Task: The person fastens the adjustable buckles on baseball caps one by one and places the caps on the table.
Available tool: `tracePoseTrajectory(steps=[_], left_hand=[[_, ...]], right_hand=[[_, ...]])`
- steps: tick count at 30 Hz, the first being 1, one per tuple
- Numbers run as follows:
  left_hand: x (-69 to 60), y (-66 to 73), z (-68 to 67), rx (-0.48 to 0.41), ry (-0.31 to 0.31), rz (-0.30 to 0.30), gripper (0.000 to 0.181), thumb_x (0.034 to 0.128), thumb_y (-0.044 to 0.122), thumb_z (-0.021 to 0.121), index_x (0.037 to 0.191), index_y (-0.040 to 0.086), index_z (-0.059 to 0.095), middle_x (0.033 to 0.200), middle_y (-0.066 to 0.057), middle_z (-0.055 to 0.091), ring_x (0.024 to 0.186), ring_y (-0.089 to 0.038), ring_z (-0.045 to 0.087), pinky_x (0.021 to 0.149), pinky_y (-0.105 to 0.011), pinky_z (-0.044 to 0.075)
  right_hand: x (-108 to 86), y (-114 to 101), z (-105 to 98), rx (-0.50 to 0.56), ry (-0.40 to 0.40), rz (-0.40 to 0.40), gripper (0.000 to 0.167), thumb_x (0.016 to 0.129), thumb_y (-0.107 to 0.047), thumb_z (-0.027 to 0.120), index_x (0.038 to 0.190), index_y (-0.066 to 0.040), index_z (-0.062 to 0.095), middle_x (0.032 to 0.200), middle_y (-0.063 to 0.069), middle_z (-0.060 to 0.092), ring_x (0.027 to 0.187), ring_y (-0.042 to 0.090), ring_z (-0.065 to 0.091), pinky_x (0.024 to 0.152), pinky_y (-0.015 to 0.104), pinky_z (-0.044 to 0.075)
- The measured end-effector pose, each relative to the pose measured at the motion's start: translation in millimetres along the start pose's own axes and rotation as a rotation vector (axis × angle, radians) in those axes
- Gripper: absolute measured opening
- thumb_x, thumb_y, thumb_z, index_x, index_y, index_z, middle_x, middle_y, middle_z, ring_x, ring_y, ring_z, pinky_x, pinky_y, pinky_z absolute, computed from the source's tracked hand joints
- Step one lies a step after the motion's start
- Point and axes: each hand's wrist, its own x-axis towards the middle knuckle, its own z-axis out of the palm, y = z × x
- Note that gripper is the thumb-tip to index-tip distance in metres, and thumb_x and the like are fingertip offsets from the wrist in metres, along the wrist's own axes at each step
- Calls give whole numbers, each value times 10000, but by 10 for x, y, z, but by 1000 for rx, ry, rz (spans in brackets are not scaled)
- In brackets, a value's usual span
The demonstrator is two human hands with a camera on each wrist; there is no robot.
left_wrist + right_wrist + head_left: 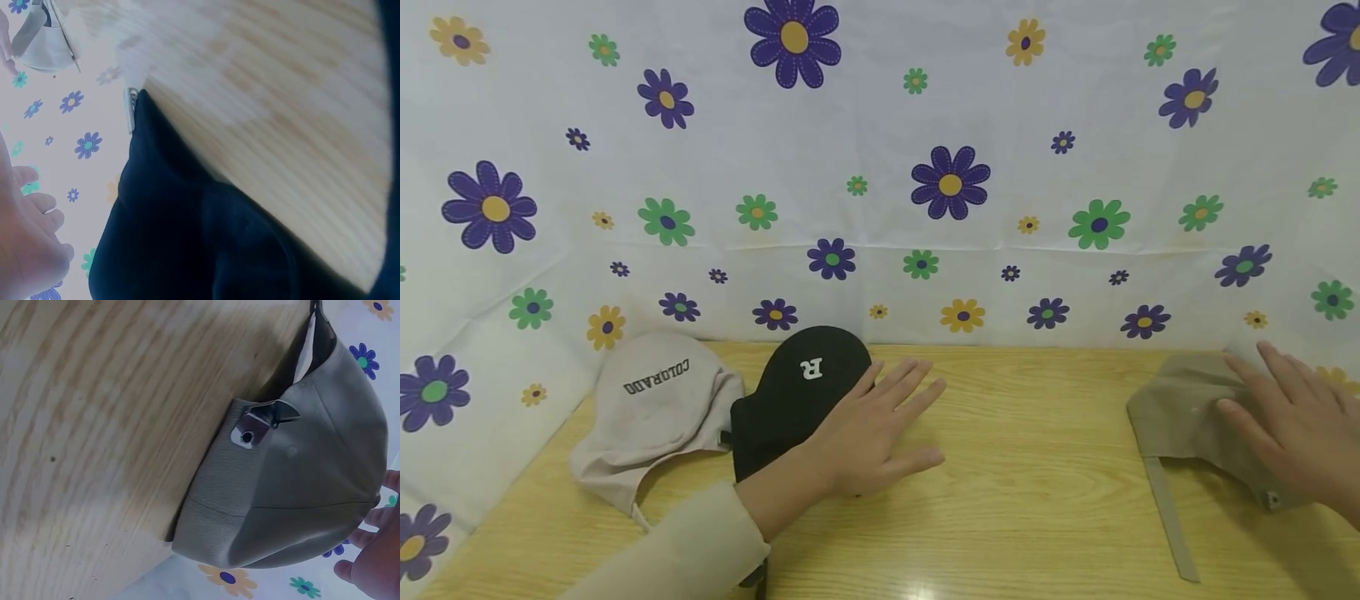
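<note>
A black cap (790,400) with a white letter stands on the table, and my left hand (871,442) reaches across its right side with fingers spread and nearly straight. In the left wrist view, the dark cloth of that cap (169,225) fills the middle, and the left hand (31,244) shows at the edge, apart from it. At the far right is a khaki cap (1183,408) with a dangling strap. My right hand (1303,425) extends loosely over its right side. In the right wrist view, fingertips lie close to its crown (319,469); contact is unclear.
A pale cap (647,417) lettered COLORADO stands left of the black one, close against it. Behind the wooden table (1022,467) hangs a white cloth (865,125) printed with flowers. A metal buckle (250,430) sits on the khaki cap's band.
</note>
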Motion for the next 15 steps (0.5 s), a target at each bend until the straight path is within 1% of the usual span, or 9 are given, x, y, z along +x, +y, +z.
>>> tracePoseTrajectory(steps=[3,6,8,10,12,15], left_hand=[[37,45,15,-30,-12,-2,776,978,671,303,1607,234,185,1686,-15,84,1560,-201,64,1240,-514,48],[76,97,42,-63,-14,9,772,983,665,305,1609,232,175,1686,-21,78,1560,-219,71,1240,-517,49],[103,127,66,-76,-10,18,768,986,662,302,1609,231,173,1685,-28,83,1559,-226,77,1240,-521,55],[130,152,94,-71,-8,25,769,985,671,283,1610,237,165,1685,-28,82,1558,-229,83,1240,-521,55],[156,175,117,-69,-9,30,770,984,678,268,1610,245,155,1685,-23,75,1558,-221,76,1240,-519,55],[193,204,136,-72,-9,33,770,983,680,264,1610,247,155,1684,-18,77,1558,-204,66,1241,-510,53]], right_hand=[[5,33,23,7,8,8,660,1060,-423,377,1601,-134,133,1629,292,2,1438,589,89,1034,813,89],[9,59,44,-5,21,9,664,1056,-419,397,1592,-106,158,1562,380,143,1334,645,228,984,824,170],[13,72,61,-11,28,-2,653,1056,-399,410,1577,-66,199,1478,407,277,1245,643,330,961,805,241],[12,83,76,-22,18,-10,648,1059,-387,409,1568,-39,209,1381,420,365,1160,633,391,926,780,301],[7,89,93,-21,15,-19,625,1062,-357,413,1550,-7,239,1310,419,423,1112,614,435,897,749,349],[-3,105,112,-15,-2,-18,613,1067,-333,406,1556,-13,223,1286,431,447,1096,611,453,868,734,369]])
